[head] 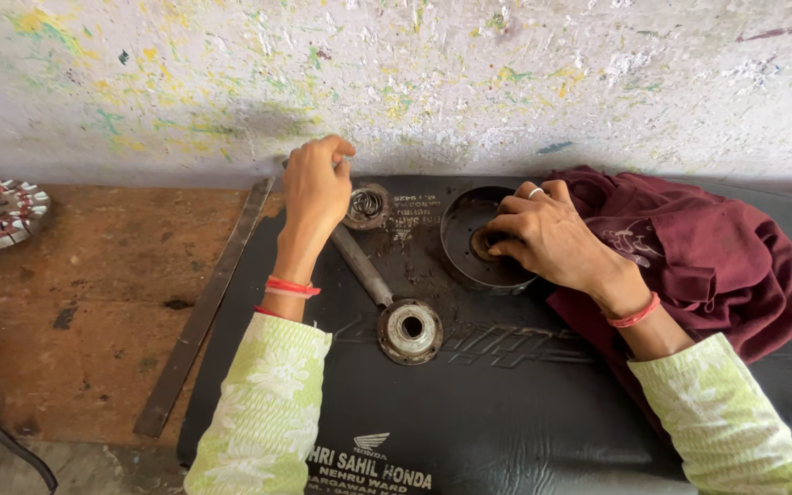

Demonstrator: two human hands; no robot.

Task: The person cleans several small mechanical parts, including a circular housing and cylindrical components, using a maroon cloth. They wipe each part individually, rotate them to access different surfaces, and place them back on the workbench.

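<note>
Round dark metal housing [469, 240] sits near the back edge of the black mat [506, 403], just beside a maroon cloth [708, 247]. Right hand [547, 234] reaches into it, fingertips pressed together on the rusty centre piece. Left hand [315, 188] is curled loosely shut by a small bearing [368, 205], above a metal shaft [359, 264] and flanged ring [411, 330].

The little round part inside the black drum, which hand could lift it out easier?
Probably the right hand: its fingertips already reach inside the black drum, on the round part. The left hand is away by the wall, near a small bearing.
</note>
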